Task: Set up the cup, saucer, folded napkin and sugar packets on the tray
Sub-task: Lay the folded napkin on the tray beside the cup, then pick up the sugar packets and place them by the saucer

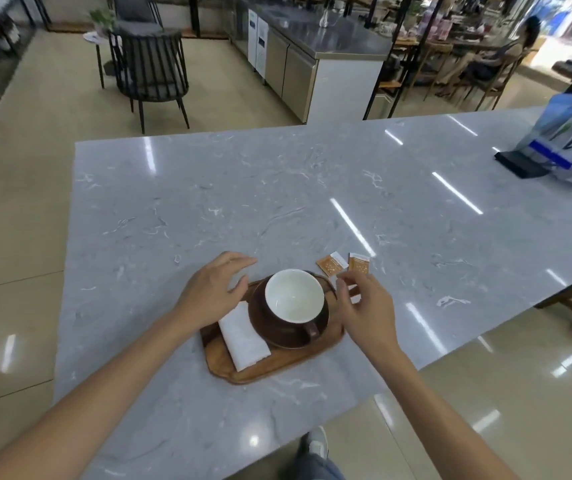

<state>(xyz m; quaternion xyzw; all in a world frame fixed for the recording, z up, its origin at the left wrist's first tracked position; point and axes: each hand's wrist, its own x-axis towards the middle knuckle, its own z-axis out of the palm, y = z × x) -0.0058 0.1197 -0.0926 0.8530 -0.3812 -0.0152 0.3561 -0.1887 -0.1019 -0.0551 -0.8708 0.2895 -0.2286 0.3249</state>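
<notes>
A wooden tray (277, 368) lies on the marble table near its front edge. On it a brown saucer (277, 336) carries a brown cup (294, 295) with a white inside, handle toward me. A folded white napkin (243, 336) lies on the tray's left part, beside the saucer. Two orange sugar packets (330, 264) (359, 263) lie on the table just beyond the tray's right end. My left hand (211, 289) hovers over the tray's far left corner, fingers relaxed, holding nothing. My right hand (367, 310) is at the cup's right, fingers curled and pinching what looks like a third packet (354, 293), mostly hidden.
The grey marble table (277, 188) stretches far back and to the right. A brochure stand (561, 147) sits at its far right. Beyond the table stand a black chair (149, 67) and a steel counter (312, 53). A person sits at the back right.
</notes>
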